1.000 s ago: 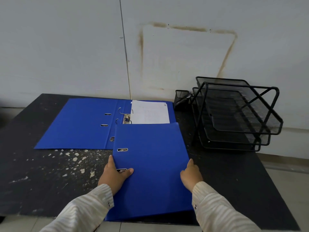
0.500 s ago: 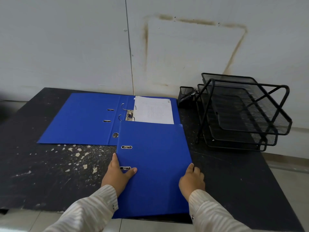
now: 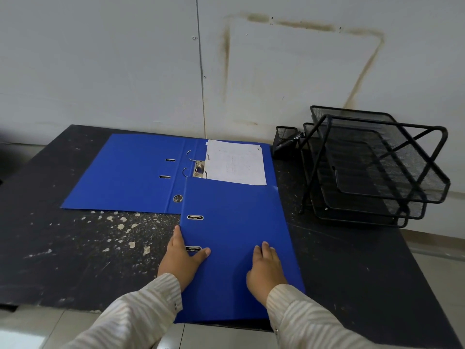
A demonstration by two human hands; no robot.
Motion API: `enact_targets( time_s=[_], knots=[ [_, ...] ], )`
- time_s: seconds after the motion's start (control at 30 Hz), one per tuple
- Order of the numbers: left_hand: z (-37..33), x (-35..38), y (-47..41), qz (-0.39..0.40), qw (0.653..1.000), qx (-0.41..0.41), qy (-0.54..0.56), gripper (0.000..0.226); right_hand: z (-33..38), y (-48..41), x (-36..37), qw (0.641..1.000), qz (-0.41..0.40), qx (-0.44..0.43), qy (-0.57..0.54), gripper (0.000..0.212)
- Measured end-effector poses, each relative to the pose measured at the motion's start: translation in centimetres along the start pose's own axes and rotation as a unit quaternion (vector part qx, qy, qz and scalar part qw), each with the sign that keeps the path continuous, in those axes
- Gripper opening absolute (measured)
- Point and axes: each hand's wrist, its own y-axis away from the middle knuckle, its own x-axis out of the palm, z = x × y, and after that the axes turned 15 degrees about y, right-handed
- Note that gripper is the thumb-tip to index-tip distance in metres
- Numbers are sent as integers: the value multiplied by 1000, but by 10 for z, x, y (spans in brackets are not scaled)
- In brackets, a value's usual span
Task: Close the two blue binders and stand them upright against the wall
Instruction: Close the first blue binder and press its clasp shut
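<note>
A closed blue binder [image 3: 236, 222] lies flat on the dark table, its near end over the front edge. My left hand [image 3: 181, 258] holds its spine edge, thumb on the cover beside a metal slot. My right hand [image 3: 266, 269] lies flat on the cover near the right edge, fingers straight. Behind it an open blue binder [image 3: 125, 172] lies flat by the wall [image 3: 151, 71], with its ring mechanism and a white sheet [image 3: 236, 161] showing. The closed binder overlaps its near right part.
A black wire mesh tray stack [image 3: 372, 167] stands at the right by the wall, with a small mesh holder [image 3: 285, 138] left of it. The dark table [image 3: 75, 248] has pale chipped spots on the left. Floor tiles show below the front edge.
My right hand has moved from the binder's right edge onto the top of the cover. The left hand keeps its place at the spine.
</note>
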Motion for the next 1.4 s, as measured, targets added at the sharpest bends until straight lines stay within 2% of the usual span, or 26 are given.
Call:
enact_targets(
  time_s=[0.1,0.23,0.37,0.6,0.77,1.07,1.4],
  knots=[
    [0,-2,-1,-2,999,10,31,88,16,-1,0,999,-3,-34,-10,64],
    [-1,-10,-12,-20,996,12,88,47,38,-4,-4,997,-22,-69,-14,63],
    [-8,-20,-34,-26,993,-26,109,31,60,-14,-13,994,-37,-92,-37,60],
    [-19,-22,-71,-5,992,-43,119,38,90,-33,-21,988,-72,-126,-48,55],
    [-21,-21,-86,5,993,-50,110,53,106,-44,-22,986,-108,-119,-47,53],
    [-13,-26,-95,36,991,-44,121,48,115,-52,-19,981,-177,-68,-35,52],
    [-13,-13,-96,1,999,-22,42,37,111,-54,-23,983,-164,-79,-7,50]
  ],
)
